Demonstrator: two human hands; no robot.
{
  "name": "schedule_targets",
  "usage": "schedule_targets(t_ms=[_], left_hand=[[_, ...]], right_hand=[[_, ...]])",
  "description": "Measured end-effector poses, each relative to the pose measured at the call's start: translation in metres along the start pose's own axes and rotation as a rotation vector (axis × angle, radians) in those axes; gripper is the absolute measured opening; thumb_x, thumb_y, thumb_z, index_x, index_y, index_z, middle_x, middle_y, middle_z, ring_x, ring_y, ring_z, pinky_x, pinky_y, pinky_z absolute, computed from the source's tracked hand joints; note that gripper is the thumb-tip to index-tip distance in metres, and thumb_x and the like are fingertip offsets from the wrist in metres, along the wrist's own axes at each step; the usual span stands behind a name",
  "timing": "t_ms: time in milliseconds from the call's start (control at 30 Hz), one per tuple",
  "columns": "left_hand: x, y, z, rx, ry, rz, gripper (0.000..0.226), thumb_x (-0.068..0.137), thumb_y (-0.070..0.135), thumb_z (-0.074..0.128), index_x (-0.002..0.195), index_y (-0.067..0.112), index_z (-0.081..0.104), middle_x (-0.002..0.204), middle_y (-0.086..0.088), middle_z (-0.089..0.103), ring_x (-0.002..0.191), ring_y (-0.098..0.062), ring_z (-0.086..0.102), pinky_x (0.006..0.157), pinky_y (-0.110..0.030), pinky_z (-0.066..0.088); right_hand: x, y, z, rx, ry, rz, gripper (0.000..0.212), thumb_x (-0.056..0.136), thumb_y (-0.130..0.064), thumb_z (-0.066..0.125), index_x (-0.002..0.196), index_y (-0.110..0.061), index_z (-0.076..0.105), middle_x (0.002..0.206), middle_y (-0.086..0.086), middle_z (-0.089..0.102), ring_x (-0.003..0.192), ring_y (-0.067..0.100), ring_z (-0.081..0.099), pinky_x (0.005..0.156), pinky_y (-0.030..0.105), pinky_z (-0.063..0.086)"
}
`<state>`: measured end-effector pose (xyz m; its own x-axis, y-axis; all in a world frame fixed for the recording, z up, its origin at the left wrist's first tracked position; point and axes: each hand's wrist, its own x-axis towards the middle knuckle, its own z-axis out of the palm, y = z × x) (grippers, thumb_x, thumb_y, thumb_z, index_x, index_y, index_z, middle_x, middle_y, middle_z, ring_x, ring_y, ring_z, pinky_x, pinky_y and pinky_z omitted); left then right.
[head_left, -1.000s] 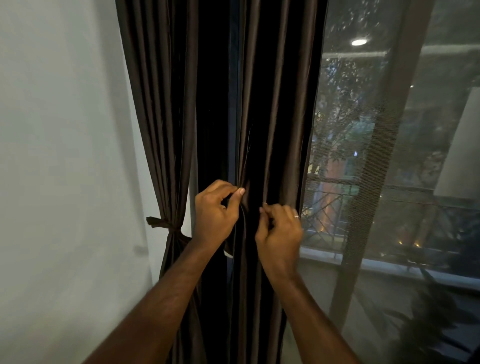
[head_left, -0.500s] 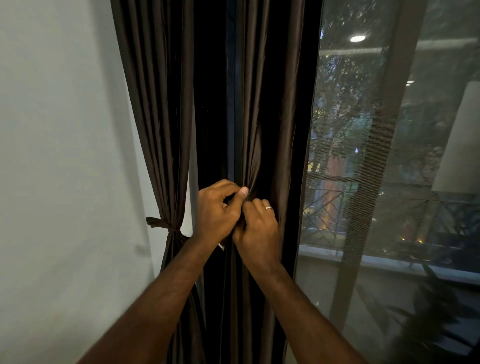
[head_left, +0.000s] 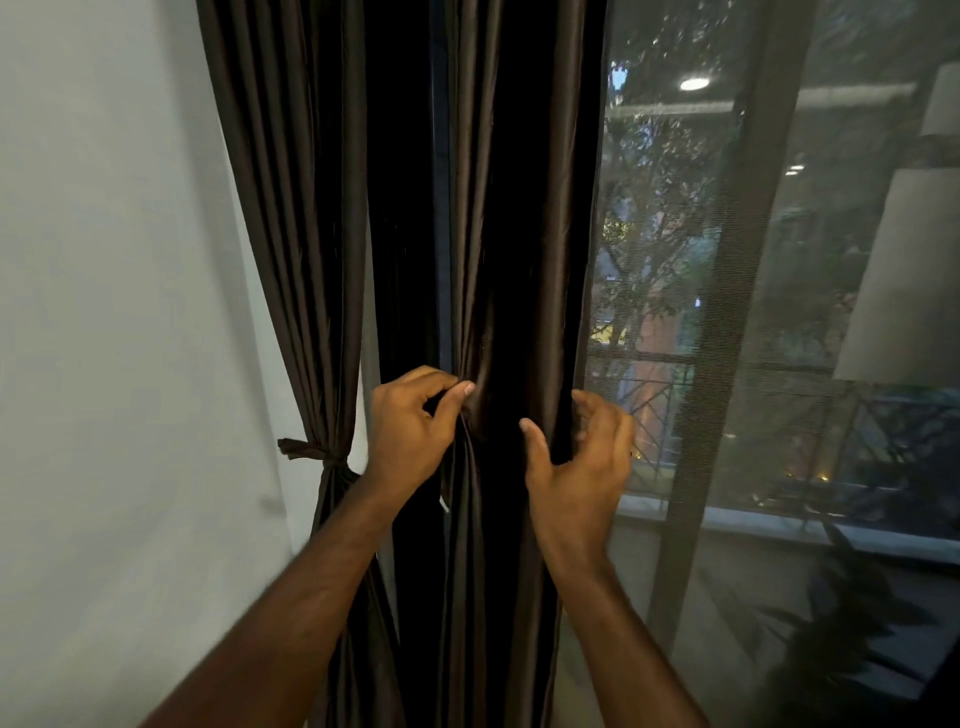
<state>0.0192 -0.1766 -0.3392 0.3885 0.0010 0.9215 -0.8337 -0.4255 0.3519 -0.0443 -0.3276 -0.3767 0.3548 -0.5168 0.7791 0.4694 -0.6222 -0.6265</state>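
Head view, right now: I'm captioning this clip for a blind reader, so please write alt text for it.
Two bare hands hold a hanging dark brown satin curtain beside a mesh-screened window: the left hand pinches a fold, the right hand curls round its right edge. Left of it, a second brown curtain hangs tied back against a white wall.

L hand (head_left: 410, 426) pinches a fold of the dark brown curtain (head_left: 514, 234) btwn thumb & fingers at approx mid-height. R hand (head_left: 576, 462) curls round the same panel's right edge, thumb in front, fingers slightly blurred. 2nd curtain (head_left: 291, 234) hangs to the left, cinched w/ tieback (head_left: 322, 454), next to white wall (head_left: 104, 312). Window (head_left: 675, 260) to the right.
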Motion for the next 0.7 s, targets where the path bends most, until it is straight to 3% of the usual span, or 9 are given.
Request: schedule_targets(t_ms=[67, 133, 300, 367, 700], left_hand=[[0.000, 0.002, 0.003, 0.011, -0.016, 0.018, 0.017, 0.092, 0.017, 0.071, 0.084, 0.003, 0.077, 0.079, -0.004, 0.071, 0.072, -0.013, 0.068, 0.063, -0.037, 0.055], [-0.001, 0.005, 0.006, 0.022, -0.025, 0.035, 0.013, 0.091, 0.013, 0.071, 0.086, 0.003, 0.077, 0.080, -0.004, 0.071, 0.073, -0.011, 0.067, 0.064, -0.033, 0.055], [-0.004, 0.014, 0.009, 0.040, -0.029, 0.059, 0.009, 0.092, 0.007, 0.071, 0.087, 0.003, 0.077, 0.080, -0.003, 0.071, 0.073, -0.008, 0.067, 0.066, -0.027, 0.055], [-0.005, 0.019, 0.012, 0.051, -0.035, 0.059, 0.011, 0.092, 0.008, 0.069, 0.086, 0.003, 0.077, 0.079, -0.003, 0.070, 0.072, -0.009, 0.066, 0.064, -0.028, 0.055], [-0.012, 0.039, 0.013, 0.035, -0.001, -0.040, 0.021, 0.093, 0.010, 0.065, 0.076, 0.003, 0.075, 0.069, -0.003, 0.067, 0.065, -0.011, 0.063, 0.059, -0.032, 0.052]], right_hand=[[-0.002, 0.005, 0.005, -0.007, -0.005, -0.084, 0.017, 0.093, -0.014, 0.071, 0.108, -0.010, 0.066, 0.100, 0.002, 0.061, 0.088, 0.021, 0.059, 0.074, 0.042, 0.055], [-0.007, 0.010, 0.008, -0.047, -0.069, -0.248, 0.009, 0.092, -0.005, 0.068, 0.101, -0.006, 0.070, 0.086, 0.005, 0.062, 0.080, 0.025, 0.059, 0.068, 0.045, 0.053], [-0.008, 0.012, 0.009, -0.090, -0.073, -0.276, 0.009, 0.094, -0.002, 0.064, 0.087, -0.005, 0.068, 0.077, 0.006, 0.059, 0.072, 0.025, 0.055, 0.062, 0.043, 0.050], [-0.013, 0.009, 0.016, -0.113, -0.142, -0.387, 0.009, 0.093, -0.003, 0.062, 0.088, -0.005, 0.069, 0.077, 0.008, 0.059, 0.071, 0.027, 0.057, 0.063, 0.042, 0.049], [-0.016, 0.003, 0.022, 0.011, -0.222, -0.390, 0.014, 0.094, -0.008, 0.056, 0.091, -0.003, 0.069, 0.077, 0.008, 0.058, 0.070, 0.025, 0.053, 0.064, 0.040, 0.049]])
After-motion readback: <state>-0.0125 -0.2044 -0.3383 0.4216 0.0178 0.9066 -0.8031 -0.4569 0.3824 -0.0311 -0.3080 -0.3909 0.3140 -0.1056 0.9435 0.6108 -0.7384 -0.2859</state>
